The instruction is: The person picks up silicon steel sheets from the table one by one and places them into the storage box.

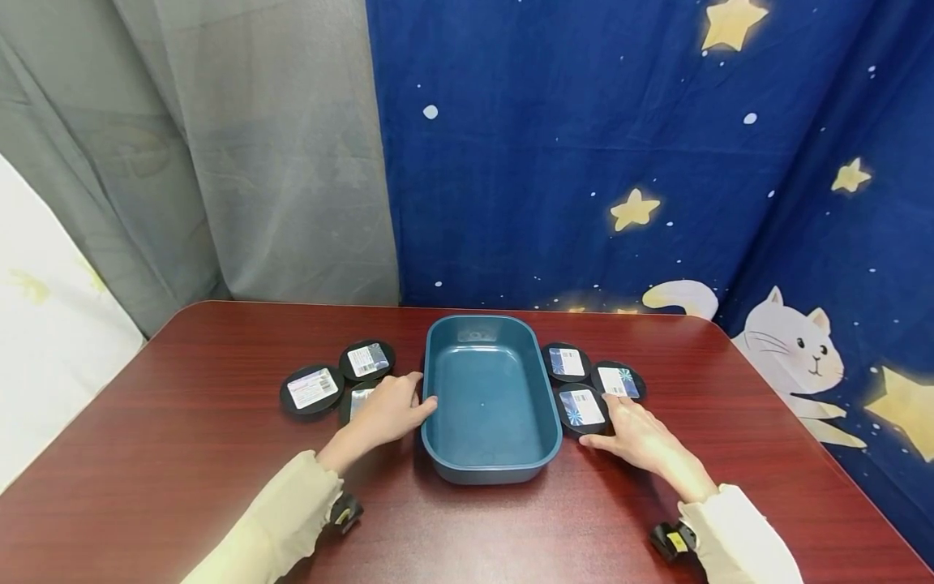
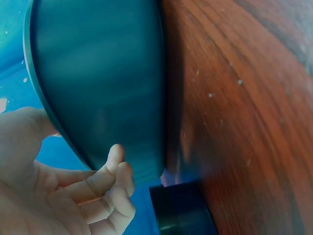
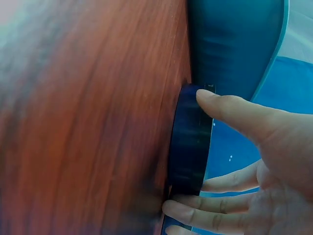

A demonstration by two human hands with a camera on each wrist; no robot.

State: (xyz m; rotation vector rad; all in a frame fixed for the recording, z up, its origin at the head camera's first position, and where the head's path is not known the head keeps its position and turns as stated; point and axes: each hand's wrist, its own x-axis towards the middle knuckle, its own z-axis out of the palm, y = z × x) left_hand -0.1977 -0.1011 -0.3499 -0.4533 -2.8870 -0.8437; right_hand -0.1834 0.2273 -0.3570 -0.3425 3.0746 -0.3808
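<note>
A deep blue-green plastic bin [image 1: 481,414] with rounded corners stands on the table. At its left rim is my left hand [image 1: 390,410]; the left wrist view shows the thumb [image 2: 41,120] going over the rim and the bent fingers [image 2: 115,159] along the outer wall. My right hand [image 1: 642,434] grips a low, round black container [image 1: 581,408] with a white and blue label on top. In the right wrist view, its thumb [image 3: 210,98] lies on one side of that container's wall, the fingers on the other.
Right of the bin, two more round black containers, one farther back [image 1: 566,362] and one to the right [image 1: 620,380], sit close by. Left of it are three similar ones: a left one [image 1: 312,390], a back one [image 1: 367,360] and one partly behind my left hand [image 1: 357,400]. Curtains hang behind the table.
</note>
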